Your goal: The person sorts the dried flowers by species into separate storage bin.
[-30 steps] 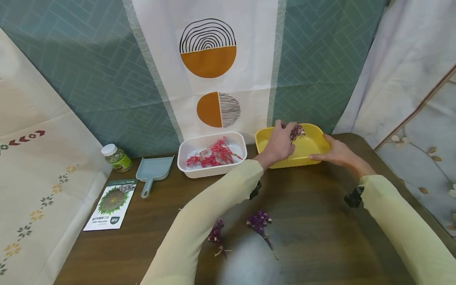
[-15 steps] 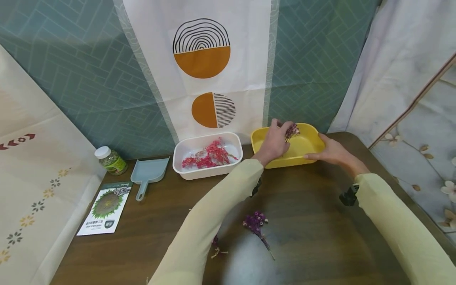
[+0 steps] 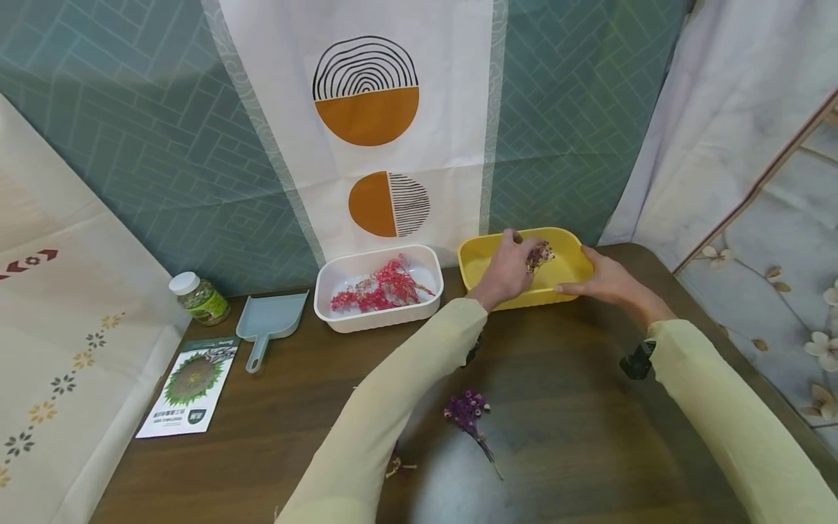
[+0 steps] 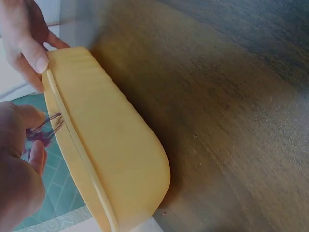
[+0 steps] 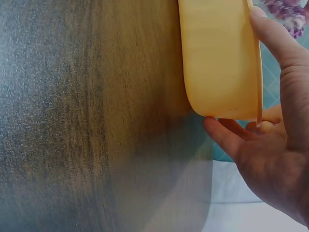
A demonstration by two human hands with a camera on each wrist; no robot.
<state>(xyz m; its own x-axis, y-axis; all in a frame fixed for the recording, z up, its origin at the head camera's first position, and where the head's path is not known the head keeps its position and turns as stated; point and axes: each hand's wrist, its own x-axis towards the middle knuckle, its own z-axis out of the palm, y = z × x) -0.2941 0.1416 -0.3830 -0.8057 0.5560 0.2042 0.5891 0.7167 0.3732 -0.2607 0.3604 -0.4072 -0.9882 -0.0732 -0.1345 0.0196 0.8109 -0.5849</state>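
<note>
Over the yellow plastic tub, my left hand pinches a small bunch of purple dried flowers. In the left wrist view the stems of those dried flowers stick out between thumb and fingers, near the tub's rim. My right hand holds the tub's right end, thumb on the front rim and fingers round the corner, as the right wrist view of that hand also shows. Another purple bunch lies on the table. A further bunch is mostly hidden by my left sleeve.
Left of the yellow tub stands a white tub with red dried flowers in it. Farther left are a grey-blue dustpan, a lidded jar and a sunflower seed packet. Fabric hangs behind the table.
My left hand and the pinched bunch have dipped slightly lower into the yellow tub. The right hand keeps its hold on the tub. The head view has shifted a little to the right.
</note>
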